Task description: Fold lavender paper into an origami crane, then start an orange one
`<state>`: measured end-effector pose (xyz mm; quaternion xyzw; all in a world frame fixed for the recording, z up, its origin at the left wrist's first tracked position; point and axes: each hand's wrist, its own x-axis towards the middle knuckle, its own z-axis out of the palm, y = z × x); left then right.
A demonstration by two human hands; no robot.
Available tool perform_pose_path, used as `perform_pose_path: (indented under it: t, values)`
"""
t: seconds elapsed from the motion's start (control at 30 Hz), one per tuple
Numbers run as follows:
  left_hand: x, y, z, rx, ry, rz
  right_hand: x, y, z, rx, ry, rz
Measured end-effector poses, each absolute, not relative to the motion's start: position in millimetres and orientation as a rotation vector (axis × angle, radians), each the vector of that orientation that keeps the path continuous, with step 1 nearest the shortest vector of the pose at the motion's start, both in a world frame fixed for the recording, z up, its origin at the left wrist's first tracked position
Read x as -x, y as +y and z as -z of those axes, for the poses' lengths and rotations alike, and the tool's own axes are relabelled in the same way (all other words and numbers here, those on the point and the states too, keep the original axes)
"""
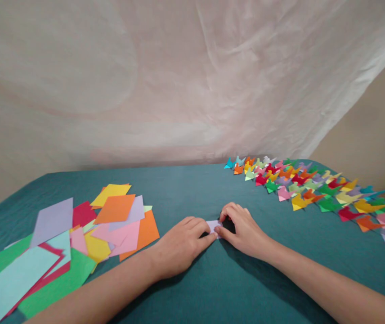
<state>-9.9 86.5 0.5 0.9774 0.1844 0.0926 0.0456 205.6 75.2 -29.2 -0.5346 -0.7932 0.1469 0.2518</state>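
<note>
Forearms angled inward, a person's left hand (185,245) and right hand (243,229) meet low over the cloth-covered desk (185,191), fingers (197,226) pinching a small lavender paper (213,225) between them. Loose colored sheets (116,209) overlap at left, partly hidden behind the left forearm; folded paper birds (300,202) stand in rows at right, before a pale drape (179,90).

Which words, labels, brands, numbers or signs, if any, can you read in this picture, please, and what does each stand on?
None: no readable text shows anywhere.
The small lilac paper between the left hand and right hand, the loose coloured sheets, the green cloth and the pale backdrop show no lettering.
The farther folded paper figures are too small to check for fine marks.
</note>
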Motion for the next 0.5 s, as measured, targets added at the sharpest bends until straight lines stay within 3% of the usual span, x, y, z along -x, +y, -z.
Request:
perform_pose_path:
  t: [0.5]
  values:
    - [13.9, 89.8, 5.9, -2.963, 0.581, -0.28, -211.5, 79.8, 27.4, 1.525, -2.126, -0.391]
